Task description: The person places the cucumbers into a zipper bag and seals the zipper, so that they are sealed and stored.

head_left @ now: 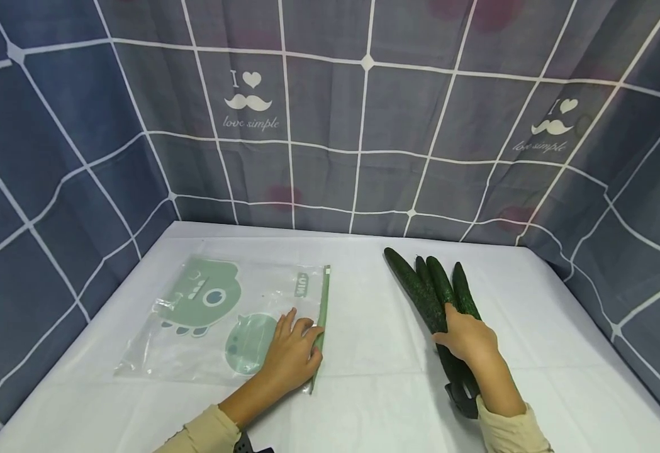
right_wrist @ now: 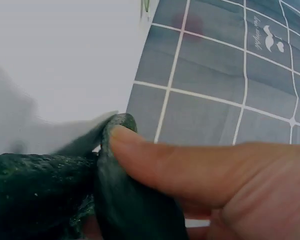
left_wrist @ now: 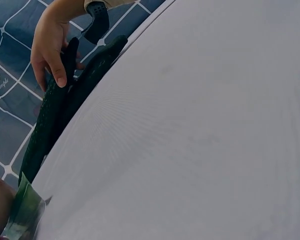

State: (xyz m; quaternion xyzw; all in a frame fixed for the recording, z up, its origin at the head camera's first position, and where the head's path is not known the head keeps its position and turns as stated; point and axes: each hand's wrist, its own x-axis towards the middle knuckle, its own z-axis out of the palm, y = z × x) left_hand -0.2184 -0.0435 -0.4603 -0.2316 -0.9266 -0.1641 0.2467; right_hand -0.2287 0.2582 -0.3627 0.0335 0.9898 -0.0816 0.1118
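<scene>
Left hand (head_left: 290, 352), fingers loosely spread, rests on the clear bag (head_left: 224, 318) on the table (head_left: 375, 358), by its green strip (head_left: 324, 289); right hand (head_left: 468, 338) grips at least one of four bunched cucumbers (head_left: 417, 292) to the bag's right.

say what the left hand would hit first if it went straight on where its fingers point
Sliding over the plastic bag and white table, the left hand would probably meet the grid-patterned curtain first; nothing upright shows between, though depth is unclear.
</scene>
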